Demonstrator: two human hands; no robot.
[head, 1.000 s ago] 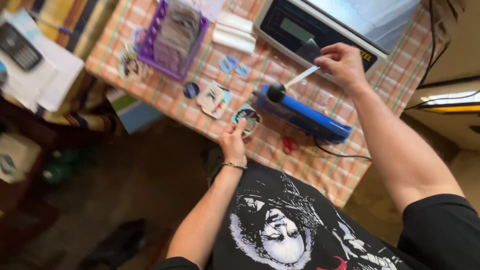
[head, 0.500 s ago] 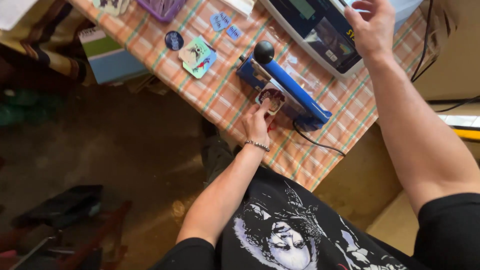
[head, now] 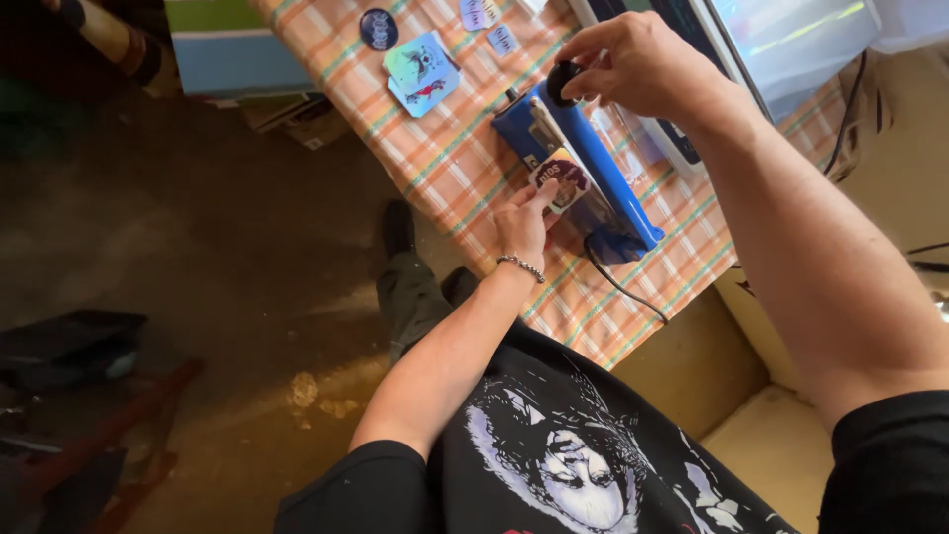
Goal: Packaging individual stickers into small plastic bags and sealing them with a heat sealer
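A blue bar-shaped heat sealer (head: 593, 168) lies on a checked orange tablecloth (head: 455, 168). My right hand (head: 633, 64) grips the black knob (head: 563, 79) at the far end of its lever arm. My left hand (head: 524, 222) holds a small printed sticker packet (head: 560, 178) by its near edge, with the packet lying across the sealer's base under the arm. A bead bracelet sits on my left wrist.
Loose stickers (head: 420, 71) and a round badge (head: 379, 28) lie further along the cloth. A digital scale (head: 682, 138) with a clear plastic cover (head: 791, 40) stands behind the sealer. The sealer's cord (head: 623, 287) runs over the table edge. A box (head: 237, 59) sits on the floor.
My right hand came down from the scale onto the sealer's black knob. My left hand stayed at the sealer with the packet. The view shifted closer.
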